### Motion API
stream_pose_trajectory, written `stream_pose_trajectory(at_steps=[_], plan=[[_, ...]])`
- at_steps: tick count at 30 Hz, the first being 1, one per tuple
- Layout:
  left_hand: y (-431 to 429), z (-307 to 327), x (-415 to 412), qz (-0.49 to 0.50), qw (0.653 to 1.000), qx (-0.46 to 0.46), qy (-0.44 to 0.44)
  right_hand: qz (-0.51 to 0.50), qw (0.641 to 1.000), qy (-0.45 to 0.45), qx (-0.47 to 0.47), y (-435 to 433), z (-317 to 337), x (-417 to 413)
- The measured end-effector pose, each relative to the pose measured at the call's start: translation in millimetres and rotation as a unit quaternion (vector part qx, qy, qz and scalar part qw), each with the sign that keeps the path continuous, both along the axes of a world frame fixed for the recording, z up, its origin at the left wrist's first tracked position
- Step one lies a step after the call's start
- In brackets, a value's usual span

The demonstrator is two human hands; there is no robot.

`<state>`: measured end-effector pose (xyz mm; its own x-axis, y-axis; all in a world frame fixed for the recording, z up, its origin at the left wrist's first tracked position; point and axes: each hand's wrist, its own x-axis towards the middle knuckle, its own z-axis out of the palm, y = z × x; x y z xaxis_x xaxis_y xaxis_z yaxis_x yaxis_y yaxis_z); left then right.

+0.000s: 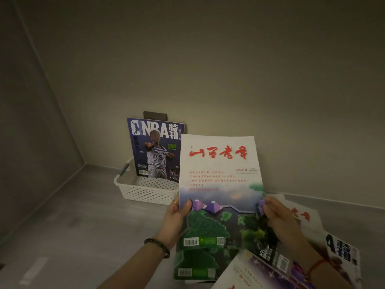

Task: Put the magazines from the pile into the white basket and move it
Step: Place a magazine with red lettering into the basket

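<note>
White basket is sitting by the wall, NBA issue standing in it. I'm holding a magazine upright beside it, left hand gripping its left edge, right hand pinching its right edge; pile is lying underneath.

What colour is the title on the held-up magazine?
Red, on the magazine; shows best in the head view.

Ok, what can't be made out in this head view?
Head view:
White perforated plastic basket: right end hidden behind the white red-titled magazine that the left hand and right hand grip.
Pile of magazines: cut by the bottom and right edges, partly under the right forearm; count unclear.
Dark wall plate: mostly behind the blue NBA magazine.
</note>
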<state>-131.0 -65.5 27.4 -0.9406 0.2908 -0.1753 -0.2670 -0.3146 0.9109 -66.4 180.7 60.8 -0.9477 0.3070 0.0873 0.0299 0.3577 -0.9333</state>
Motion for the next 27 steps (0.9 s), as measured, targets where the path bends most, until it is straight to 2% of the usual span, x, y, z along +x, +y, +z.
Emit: stream_pose_trajectory(at_steps=[3, 6, 9, 14, 17, 20, 27], plan=[[-31.9, 13.4, -17.4, 0.022, 0.997, -0.067, 0.041, -0.012, 0.999, 0.007, 0.048, -27.6, 7.3, -23.7], [-70.5, 36.2, -39.7, 0.048, 0.986, -0.134, 0.085, 0.011, 0.999, 0.011, 0.038, -55.1, 19.3, -57.0], [-110.3, 64.3, -72.8, 0.084, 0.976, -0.163, 0.119, 0.017, 0.999, 0.026, 0.020, -90.5, 35.3, -94.6], [-159.7, 101.8, -143.7, 0.128, 0.955, -0.210, 0.166, -0.032, 0.994, 0.093, 0.039, -150.5, 69.5, -167.8], [-178.7, 102.2, -184.7, 0.146, 0.941, -0.262, 0.159, -0.058, 0.991, 0.094, 0.072, -173.2, 72.2, -205.1], [-186.3, 81.3, -219.6, 0.165, 0.940, -0.272, 0.126, -0.085, 0.989, 0.076, 0.098, -184.7, 56.7, -232.6], [-176.5, 11.0, -264.2, 0.170, 0.945, -0.274, 0.055, -0.112, 0.993, -0.014, 0.039, -188.7, -11.0, -269.3]])
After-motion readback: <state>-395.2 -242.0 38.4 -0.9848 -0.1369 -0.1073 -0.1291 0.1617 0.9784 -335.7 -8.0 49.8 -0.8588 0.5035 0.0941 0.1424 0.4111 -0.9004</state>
